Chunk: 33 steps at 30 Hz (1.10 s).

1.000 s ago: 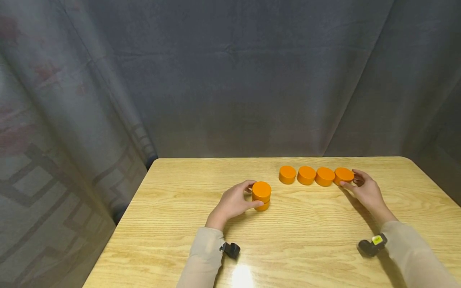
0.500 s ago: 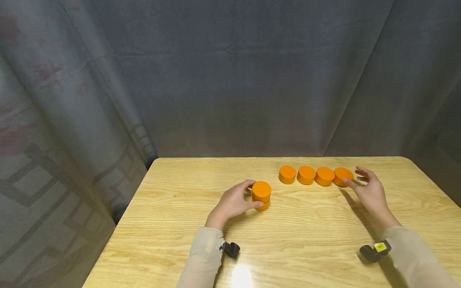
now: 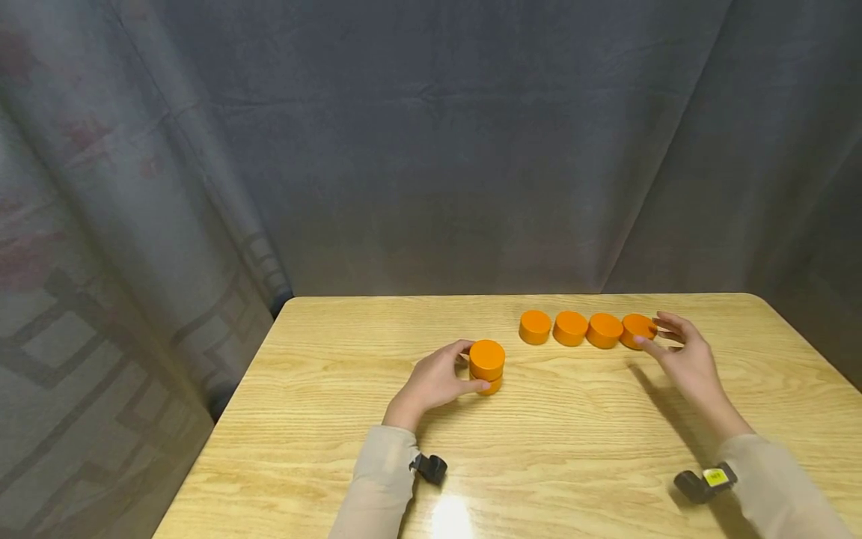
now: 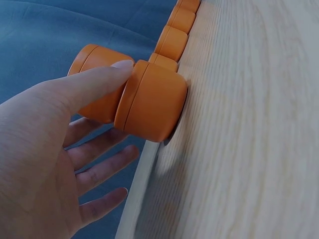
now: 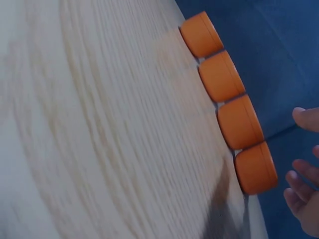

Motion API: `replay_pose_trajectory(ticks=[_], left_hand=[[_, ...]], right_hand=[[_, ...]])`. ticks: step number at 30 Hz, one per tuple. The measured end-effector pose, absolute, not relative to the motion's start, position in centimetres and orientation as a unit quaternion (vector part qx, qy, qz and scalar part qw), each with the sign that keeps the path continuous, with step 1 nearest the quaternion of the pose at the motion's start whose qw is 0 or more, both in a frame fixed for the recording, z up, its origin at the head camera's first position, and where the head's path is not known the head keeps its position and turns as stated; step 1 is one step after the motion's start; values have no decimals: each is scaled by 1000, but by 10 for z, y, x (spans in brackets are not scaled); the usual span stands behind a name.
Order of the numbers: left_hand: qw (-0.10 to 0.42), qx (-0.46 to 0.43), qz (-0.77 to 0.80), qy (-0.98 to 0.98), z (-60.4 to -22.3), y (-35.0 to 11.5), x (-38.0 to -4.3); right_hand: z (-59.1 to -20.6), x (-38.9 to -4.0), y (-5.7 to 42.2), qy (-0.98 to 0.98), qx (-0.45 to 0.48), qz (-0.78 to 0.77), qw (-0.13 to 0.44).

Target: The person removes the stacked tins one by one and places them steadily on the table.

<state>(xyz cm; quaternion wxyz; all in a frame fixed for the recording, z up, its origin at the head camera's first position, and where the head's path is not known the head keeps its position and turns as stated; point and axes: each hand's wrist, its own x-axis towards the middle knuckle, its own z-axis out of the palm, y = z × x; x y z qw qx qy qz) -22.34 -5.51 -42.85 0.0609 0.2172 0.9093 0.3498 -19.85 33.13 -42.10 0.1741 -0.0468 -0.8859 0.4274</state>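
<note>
Two squat, round orange lidded jars stand one on the other left of the row; the upper jar (image 3: 486,358) covers much of the lower jar (image 4: 152,102). My left hand (image 3: 438,376) holds this stack from the left, thumb on the near side at the seam between the jars, forefinger behind. My right hand (image 3: 688,363) hovers with thumb and fingers spread over the rightmost jar (image 5: 255,168) of a row. In the right wrist view a gap shows between its fingertips (image 5: 294,175) and that jar.
Several matching jars, among them the leftmost jar (image 3: 535,328), line up close together along the far part of the wooden table (image 3: 552,442). A grey curtain (image 3: 444,150) hangs right behind the table's back edge.
My right hand has come up off the rightmost jar, its wrist shifting slightly right and nearer. My left hand and the stack keep their place, and the row of jars looks unchanged.
</note>
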Motion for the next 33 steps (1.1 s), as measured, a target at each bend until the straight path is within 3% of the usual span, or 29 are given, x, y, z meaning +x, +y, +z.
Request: replay_pose_trajectory(ticks=[12,33], left_hand=[[78,212,364,904,-431,-57,-225],[111,204,391,891,-434,-57,-224]], right_hand=[[-414,-191,309,-876,5,442,194],[-403,-181,269,-882,60,440,155]])
